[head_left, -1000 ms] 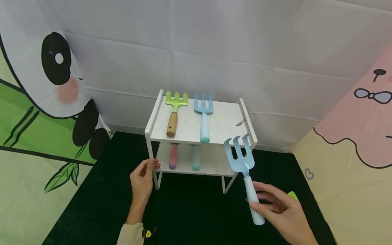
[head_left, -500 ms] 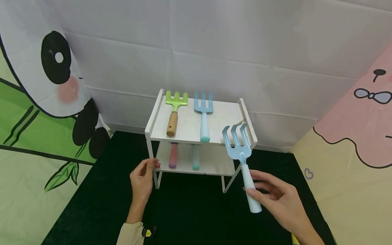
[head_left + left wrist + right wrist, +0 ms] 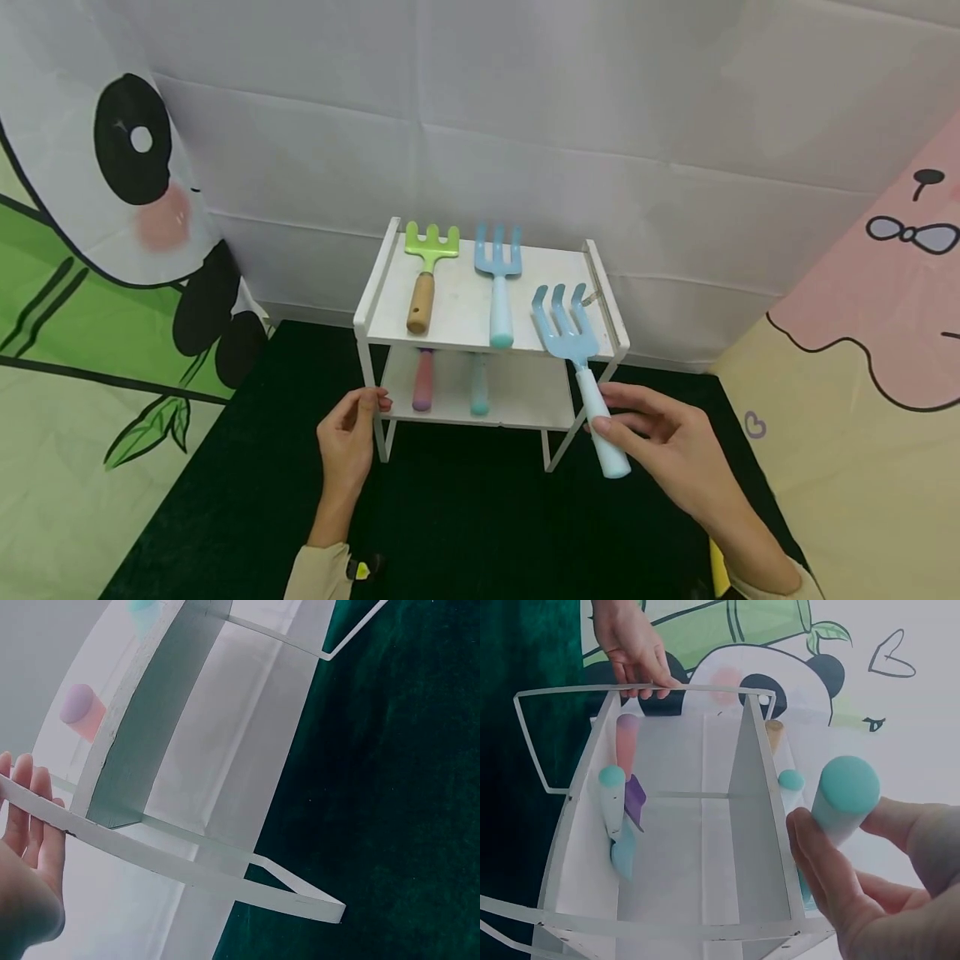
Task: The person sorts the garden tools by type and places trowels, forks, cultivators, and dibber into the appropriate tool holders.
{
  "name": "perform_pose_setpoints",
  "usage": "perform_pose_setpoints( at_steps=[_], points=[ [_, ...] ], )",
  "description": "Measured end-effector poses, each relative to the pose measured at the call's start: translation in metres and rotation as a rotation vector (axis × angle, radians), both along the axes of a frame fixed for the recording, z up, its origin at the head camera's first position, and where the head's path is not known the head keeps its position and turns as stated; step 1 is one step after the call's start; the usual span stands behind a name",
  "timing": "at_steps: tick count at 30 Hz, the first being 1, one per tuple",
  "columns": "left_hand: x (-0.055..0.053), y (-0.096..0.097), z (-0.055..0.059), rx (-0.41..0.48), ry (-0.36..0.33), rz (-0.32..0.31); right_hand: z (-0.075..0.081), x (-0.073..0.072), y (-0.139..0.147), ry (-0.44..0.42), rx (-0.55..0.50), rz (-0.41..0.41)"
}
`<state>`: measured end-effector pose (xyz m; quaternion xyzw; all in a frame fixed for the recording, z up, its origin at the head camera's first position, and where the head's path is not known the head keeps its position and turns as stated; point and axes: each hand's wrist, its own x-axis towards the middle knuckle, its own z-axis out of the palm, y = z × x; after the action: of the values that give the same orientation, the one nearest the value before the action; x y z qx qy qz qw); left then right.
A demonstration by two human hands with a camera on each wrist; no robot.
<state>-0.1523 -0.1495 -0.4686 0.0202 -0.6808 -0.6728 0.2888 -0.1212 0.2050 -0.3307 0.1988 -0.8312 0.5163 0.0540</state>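
My right hand holds a light blue hand rake by its handle, between thumb and fingers. Its prongs point away from me and overlap the right part of the upper board of a white two-tier shelf. In the right wrist view the turquoise handle end faces the camera. My left hand grips the shelf's left leg, with fingers behind the bar in the left wrist view. On the upper board lie a green hand rake with wooden handle and a second light blue hand rake.
The lower board bears a pink-handled tool, purple at its head, and a turquoise-ended tool. Dark green cloth lies under the shelf. A pale wall sheet hangs close behind, with printed sheets at both sides.
My right hand has carried the light blue hand rake forward and slightly left, bringing its prongs over the upper board in view. The left hand stays on the shelf leg.
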Motion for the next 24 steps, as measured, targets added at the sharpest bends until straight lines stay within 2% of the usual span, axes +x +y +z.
perform_pose_setpoints(
  at_steps=[14, 24],
  points=[
    [-0.002, -0.002, -0.002, 0.019, -0.003, 0.001, 0.027, -0.013, -0.01, -0.095, 0.071, -0.096],
    [-0.003, -0.001, -0.004, 0.021, 0.002, 0.0, 0.045, -0.027, -0.017, -0.081, 0.194, -0.138]
  ],
)
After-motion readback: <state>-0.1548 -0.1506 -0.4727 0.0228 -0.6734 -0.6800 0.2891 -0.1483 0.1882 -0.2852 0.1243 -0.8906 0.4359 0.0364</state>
